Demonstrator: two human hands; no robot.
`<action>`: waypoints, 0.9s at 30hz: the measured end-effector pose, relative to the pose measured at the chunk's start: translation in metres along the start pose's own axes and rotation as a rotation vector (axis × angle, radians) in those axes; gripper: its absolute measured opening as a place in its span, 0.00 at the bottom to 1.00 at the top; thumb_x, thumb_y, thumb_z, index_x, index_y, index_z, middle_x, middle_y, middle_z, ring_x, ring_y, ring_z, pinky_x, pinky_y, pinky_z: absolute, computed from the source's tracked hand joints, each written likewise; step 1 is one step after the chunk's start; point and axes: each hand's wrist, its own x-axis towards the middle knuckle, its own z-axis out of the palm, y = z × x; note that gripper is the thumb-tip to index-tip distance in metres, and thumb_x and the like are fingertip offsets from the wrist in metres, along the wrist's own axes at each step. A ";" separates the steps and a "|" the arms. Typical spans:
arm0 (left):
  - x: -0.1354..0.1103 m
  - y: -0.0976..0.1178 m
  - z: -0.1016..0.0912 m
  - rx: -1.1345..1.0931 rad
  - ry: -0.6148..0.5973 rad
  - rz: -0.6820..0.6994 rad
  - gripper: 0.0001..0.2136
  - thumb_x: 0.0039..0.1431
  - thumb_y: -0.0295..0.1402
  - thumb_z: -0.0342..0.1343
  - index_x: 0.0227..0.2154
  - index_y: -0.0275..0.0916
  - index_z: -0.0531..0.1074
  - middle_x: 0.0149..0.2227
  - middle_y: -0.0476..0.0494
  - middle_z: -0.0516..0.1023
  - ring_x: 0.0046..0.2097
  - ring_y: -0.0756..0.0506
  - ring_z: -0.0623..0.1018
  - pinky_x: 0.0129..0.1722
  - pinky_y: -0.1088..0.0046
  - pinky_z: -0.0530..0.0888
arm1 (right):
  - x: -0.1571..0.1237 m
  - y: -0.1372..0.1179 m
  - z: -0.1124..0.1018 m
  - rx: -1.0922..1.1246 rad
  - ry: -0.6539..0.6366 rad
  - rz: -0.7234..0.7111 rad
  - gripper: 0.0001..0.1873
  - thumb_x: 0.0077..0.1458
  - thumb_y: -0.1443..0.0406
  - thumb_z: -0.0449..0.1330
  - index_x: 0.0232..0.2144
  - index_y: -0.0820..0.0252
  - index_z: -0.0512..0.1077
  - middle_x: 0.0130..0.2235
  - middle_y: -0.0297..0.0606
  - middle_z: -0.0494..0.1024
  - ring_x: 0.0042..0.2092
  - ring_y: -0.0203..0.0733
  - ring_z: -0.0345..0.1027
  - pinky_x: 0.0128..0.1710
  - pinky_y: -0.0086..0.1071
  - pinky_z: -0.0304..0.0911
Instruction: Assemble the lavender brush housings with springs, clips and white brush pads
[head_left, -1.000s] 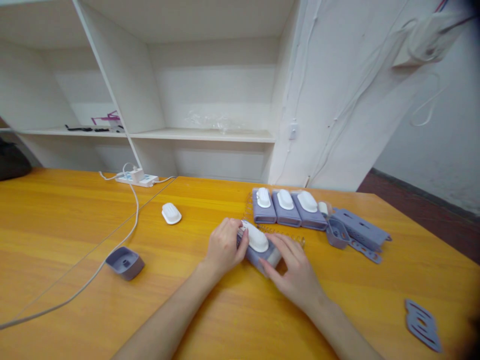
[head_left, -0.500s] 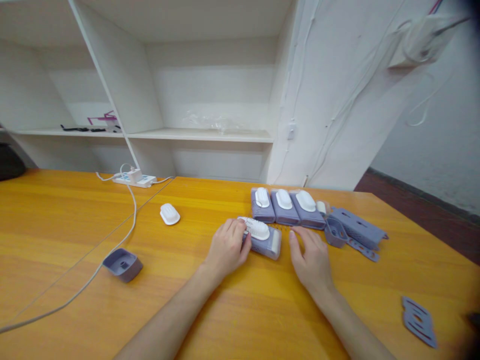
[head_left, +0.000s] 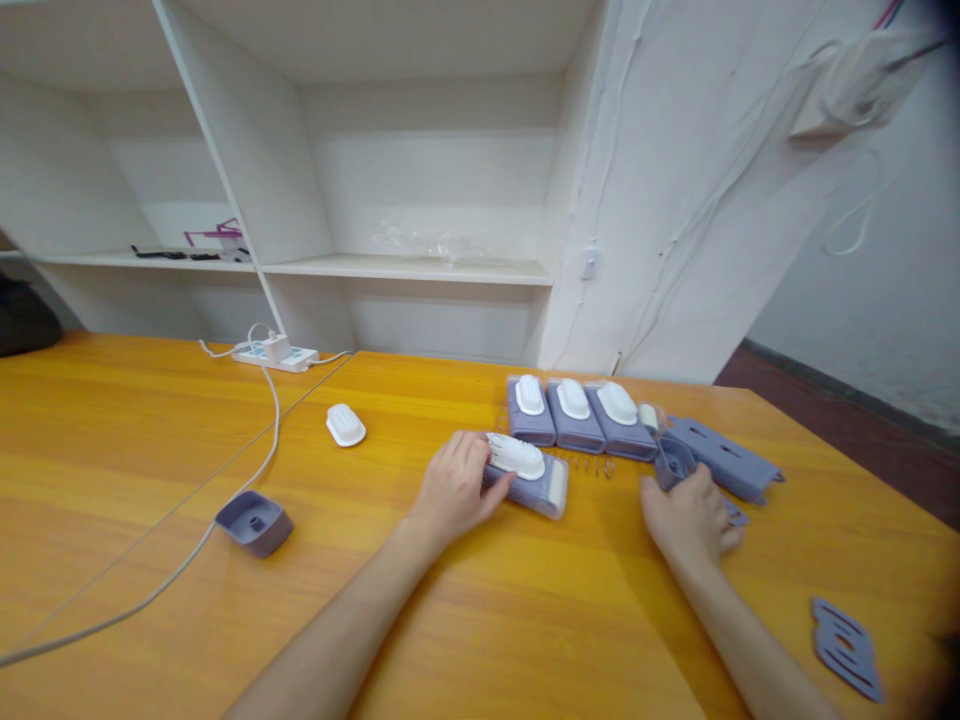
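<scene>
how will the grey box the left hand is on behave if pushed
The grey box looks stiff, given its straight edges. Lying flat, it would probably slide rather than roll. The white domed piece on top might shift if tilted; whether it is fastened isn't visible.

An open lane is noted across the tabletop between the left hand, by which a wrapped purple case is gripped, and the right hand. Behind the case, passage is barred by three wrapped boxes set side by side. Ahead of the right hand, reach is obstructed by a purple cup and a long bracket. At left, the surface is crossed by a pale cable.
</scene>
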 end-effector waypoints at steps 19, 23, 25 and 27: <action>0.005 0.004 0.010 0.252 -0.072 -0.086 0.28 0.48 0.60 0.46 0.33 0.35 0.63 0.35 0.39 0.68 0.38 0.40 0.68 0.40 0.60 0.65 | -0.096 -0.047 -0.024 -0.021 -0.260 -0.410 0.26 0.53 0.59 0.50 0.54 0.59 0.59 0.50 0.49 0.65 0.52 0.58 0.59 0.47 0.52 0.55; 0.004 0.000 0.008 0.233 -0.055 -0.077 0.26 0.49 0.58 0.47 0.33 0.35 0.64 0.34 0.40 0.69 0.38 0.41 0.68 0.40 0.61 0.65 | -0.094 -0.046 -0.025 0.085 -0.325 -0.546 0.19 0.54 0.63 0.50 0.49 0.55 0.64 0.45 0.43 0.68 0.48 0.52 0.63 0.44 0.48 0.58; 0.005 -0.001 0.007 0.208 -0.017 -0.085 0.25 0.49 0.57 0.49 0.34 0.35 0.63 0.35 0.39 0.69 0.39 0.40 0.68 0.41 0.61 0.65 | -0.092 -0.045 -0.024 0.158 -0.345 -0.559 0.19 0.53 0.64 0.50 0.48 0.56 0.64 0.44 0.43 0.67 0.47 0.50 0.64 0.45 0.46 0.59; 0.005 -0.002 0.005 0.162 0.026 -0.067 0.23 0.50 0.54 0.50 0.34 0.36 0.63 0.38 0.37 0.69 0.42 0.39 0.68 0.43 0.60 0.64 | -0.091 -0.046 -0.024 0.257 -0.401 -0.582 0.18 0.53 0.65 0.50 0.48 0.59 0.65 0.45 0.44 0.67 0.47 0.48 0.64 0.47 0.44 0.60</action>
